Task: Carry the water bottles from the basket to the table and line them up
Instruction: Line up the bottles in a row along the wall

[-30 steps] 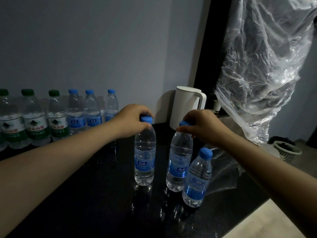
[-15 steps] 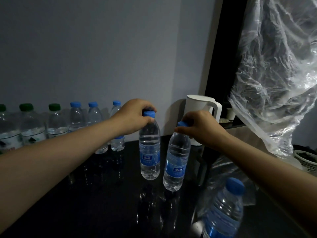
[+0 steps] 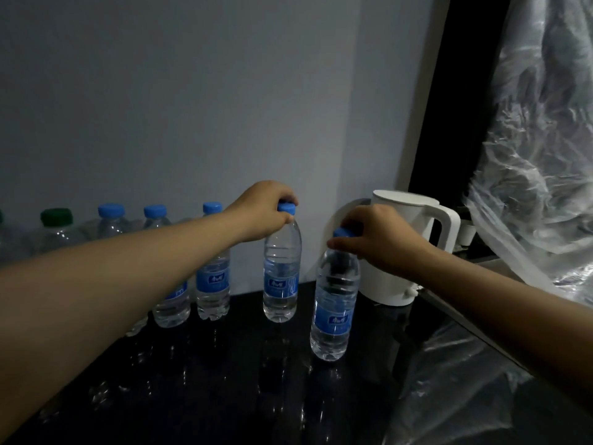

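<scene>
My left hand [image 3: 261, 211] grips the blue cap of a clear water bottle [image 3: 281, 274] held upright at the back of the black table [image 3: 224, 396], just right of the row along the wall. My right hand [image 3: 380, 237] grips the cap of a second blue-label bottle [image 3: 334, 311], upright and nearer to me, close to the kettle. The row [image 3: 211, 277] holds several blue-capped bottles and a green-capped one [image 3: 56, 223] at the far left, partly hidden behind my left forearm. The basket is out of view.
A white kettle [image 3: 404, 252] stands at the back right against the wall. Clear plastic sheeting [image 3: 539, 155] hangs at the right and more of it lies on the table's right side [image 3: 449, 380]. The grey wall runs right behind the row.
Both hands have carried their bottles farther back toward the wall and the row. The third bottle that stood near the front right has dropped out of view as the camera moved in.
</scene>
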A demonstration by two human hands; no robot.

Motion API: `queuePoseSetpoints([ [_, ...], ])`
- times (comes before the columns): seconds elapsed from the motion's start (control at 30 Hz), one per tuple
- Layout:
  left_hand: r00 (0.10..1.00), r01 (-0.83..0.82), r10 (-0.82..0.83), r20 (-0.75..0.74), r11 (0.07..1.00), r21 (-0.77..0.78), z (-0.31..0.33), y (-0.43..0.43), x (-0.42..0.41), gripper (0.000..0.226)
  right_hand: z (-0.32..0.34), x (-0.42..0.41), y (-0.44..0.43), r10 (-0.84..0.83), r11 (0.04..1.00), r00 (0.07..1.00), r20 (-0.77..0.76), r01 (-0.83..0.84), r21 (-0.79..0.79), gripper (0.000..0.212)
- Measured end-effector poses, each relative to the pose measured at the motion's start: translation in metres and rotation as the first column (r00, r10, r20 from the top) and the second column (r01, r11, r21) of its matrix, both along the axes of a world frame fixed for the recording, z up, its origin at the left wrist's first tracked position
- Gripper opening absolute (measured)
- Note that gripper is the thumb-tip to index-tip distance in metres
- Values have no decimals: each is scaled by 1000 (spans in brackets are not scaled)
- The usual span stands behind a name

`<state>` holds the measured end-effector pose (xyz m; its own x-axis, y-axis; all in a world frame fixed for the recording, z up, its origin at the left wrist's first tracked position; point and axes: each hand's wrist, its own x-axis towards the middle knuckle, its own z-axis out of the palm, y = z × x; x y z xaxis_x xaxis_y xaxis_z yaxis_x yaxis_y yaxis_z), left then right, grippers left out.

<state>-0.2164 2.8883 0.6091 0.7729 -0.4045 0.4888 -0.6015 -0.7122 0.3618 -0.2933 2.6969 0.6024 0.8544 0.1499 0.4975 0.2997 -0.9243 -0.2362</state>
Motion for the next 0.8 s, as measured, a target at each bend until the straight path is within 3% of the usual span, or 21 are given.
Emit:
queuePoseSetpoints([
  [0.5, 983, -184, 184, 13, 983, 23, -6, 23, 58, 29, -6, 42, 14, 85, 996, 996, -17, -85, -9, 34],
  [0.8, 977, -214, 214, -5, 976, 46, -12, 30, 66, 26, -2, 52, 24, 117, 993, 992, -46, -118, -10, 31],
])
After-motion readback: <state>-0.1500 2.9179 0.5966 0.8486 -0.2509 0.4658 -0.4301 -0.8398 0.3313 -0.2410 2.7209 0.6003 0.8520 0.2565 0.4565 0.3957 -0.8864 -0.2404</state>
